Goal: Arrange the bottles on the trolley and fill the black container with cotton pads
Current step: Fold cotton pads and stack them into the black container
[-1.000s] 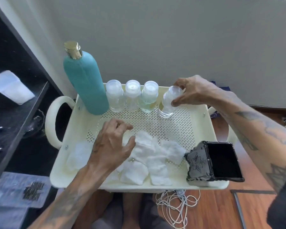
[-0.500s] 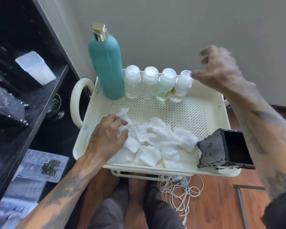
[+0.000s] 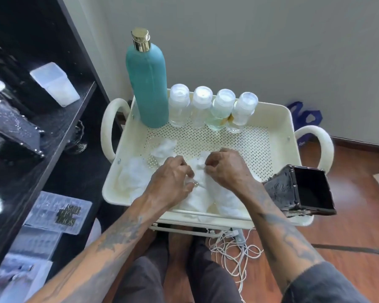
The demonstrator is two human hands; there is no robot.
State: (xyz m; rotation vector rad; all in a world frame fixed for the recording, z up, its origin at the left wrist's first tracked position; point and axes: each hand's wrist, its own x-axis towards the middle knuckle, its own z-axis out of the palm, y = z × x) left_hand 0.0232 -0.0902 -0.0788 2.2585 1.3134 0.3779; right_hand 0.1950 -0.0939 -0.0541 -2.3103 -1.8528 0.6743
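A tall teal bottle (image 3: 148, 88) with a gold cap stands at the back left of the cream trolley tray (image 3: 278, 119). Beside it, several small clear bottles (image 3: 212, 110) with white caps stand in a row along the back rim. White cotton pads (image 3: 197, 193) lie heaped on the front half of the tray. My left hand (image 3: 171, 182) and my right hand (image 3: 225, 169) are both down in the heap, fingers curled, pinching pads. The black container (image 3: 302, 193) lies tipped at the tray's front right corner, its opening facing right, nothing visible inside.
A black shelf unit (image 3: 42, 132) with a white plastic tub (image 3: 55, 87) stands close on the left. White cables (image 3: 234, 254) tangle on the wooden floor under the trolley, by my feet. A blue bag (image 3: 304, 114) lies behind the trolley's right handle (image 3: 319, 145).
My right hand has let go of the rightmost small bottle and come down from the back row to the cotton pads. The left hand has shifted right, toward it.
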